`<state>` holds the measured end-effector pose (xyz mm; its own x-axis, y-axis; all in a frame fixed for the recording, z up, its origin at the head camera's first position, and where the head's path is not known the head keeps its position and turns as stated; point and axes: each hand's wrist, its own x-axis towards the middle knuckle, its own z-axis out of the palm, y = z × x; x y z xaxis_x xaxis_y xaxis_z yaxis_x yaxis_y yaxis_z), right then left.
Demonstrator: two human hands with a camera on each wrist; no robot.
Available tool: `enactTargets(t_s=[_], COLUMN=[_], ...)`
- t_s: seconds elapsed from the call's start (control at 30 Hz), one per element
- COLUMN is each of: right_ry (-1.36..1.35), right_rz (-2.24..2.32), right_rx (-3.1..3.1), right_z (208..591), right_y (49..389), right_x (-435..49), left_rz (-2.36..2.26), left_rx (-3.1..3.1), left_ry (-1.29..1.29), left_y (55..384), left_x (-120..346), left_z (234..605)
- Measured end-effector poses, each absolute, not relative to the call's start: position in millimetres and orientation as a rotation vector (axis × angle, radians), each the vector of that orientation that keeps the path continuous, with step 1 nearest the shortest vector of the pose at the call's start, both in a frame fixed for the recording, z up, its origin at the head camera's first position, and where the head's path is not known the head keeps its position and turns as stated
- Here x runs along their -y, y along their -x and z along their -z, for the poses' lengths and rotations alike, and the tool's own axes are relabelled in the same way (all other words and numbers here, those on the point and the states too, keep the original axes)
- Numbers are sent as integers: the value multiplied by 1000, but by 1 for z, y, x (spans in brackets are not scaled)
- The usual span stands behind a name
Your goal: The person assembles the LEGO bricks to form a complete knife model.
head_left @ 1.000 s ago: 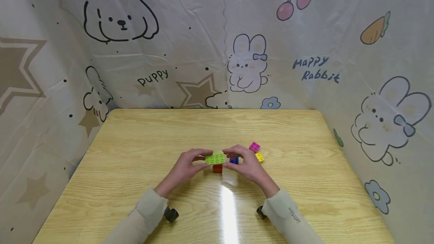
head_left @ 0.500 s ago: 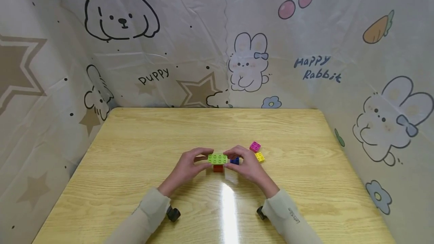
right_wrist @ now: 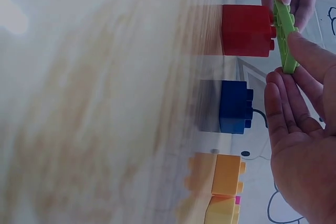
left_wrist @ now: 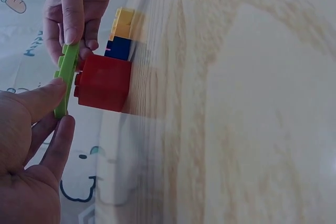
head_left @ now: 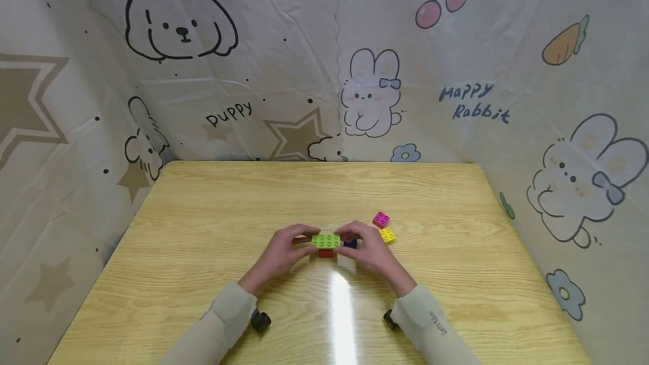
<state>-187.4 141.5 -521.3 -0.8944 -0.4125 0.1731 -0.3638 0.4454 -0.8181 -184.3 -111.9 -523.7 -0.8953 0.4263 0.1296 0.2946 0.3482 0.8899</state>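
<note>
A flat lime-green building brick (head_left: 326, 240) is pinched at its left end by my left hand (head_left: 280, 249) and at its right end by my right hand (head_left: 372, 248). It lies right over the studs of a red brick (head_left: 325, 253), which stands on the table. In both wrist views the green brick (left_wrist: 66, 80) looks slightly tilted to the red brick (right_wrist: 247, 30); whether they touch I cannot tell. Just right of the red brick stands a blue brick (right_wrist: 234, 107), partly hidden by my right hand in the head view.
Beyond my right hand sit a yellow brick (head_left: 387, 235) and a pink brick (head_left: 381, 219) on the wooden table (head_left: 228, 196). The right wrist view shows an orange-looking brick (right_wrist: 226, 175) with a yellowish one beside it. A patterned cloth (head_left: 284, 72) hangs behind the table.
Both hands have brought the green brick a little to the right and then down, closer over the red brick. It has also levelled out. The other bricks have stayed put.
</note>
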Motion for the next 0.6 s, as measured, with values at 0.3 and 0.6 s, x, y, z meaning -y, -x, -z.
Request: enactTargets(t_s=[0.3,0.6], right_ry=[640,644], right_rz=[1395,1373], right_rx=[-2650,-2652], right_z=[524,525], right_y=[189,188], right_x=[-142,-142], left_rz=[-1568,-1550], left_rx=[-2498,-2501], left_ry=[-694,-688], left_y=[185,186], left_x=[112,113], left_z=[527,530])
